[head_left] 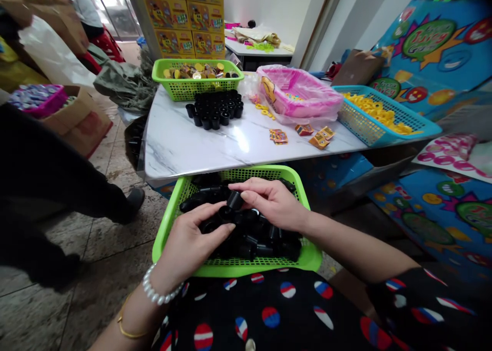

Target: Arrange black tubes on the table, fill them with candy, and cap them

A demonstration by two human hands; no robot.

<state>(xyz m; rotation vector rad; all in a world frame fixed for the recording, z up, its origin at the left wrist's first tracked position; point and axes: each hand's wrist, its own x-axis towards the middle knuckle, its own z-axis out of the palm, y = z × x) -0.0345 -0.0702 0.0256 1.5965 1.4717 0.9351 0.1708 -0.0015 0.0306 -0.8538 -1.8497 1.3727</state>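
Note:
A green mesh basket [169, 228] rests on my lap, filled with several small black plastic cups [261, 238]. My left hand [192, 243] is curled over the pile and pinches a black cup [225, 215] between thumb and fingers. My right hand [269, 200] comes in from the right, fingers closed on another black cup [235, 200] held just above the first. The two cups are nearly touching.
A white marble table [215, 141] stands ahead with upright black cups [215, 110], a green basket of lids [196, 77], a pink basket in a bag [295, 92], a blue basket of yellow rings [380, 115] and small packets [300, 133]. A person's dark legs [57, 187] are at left.

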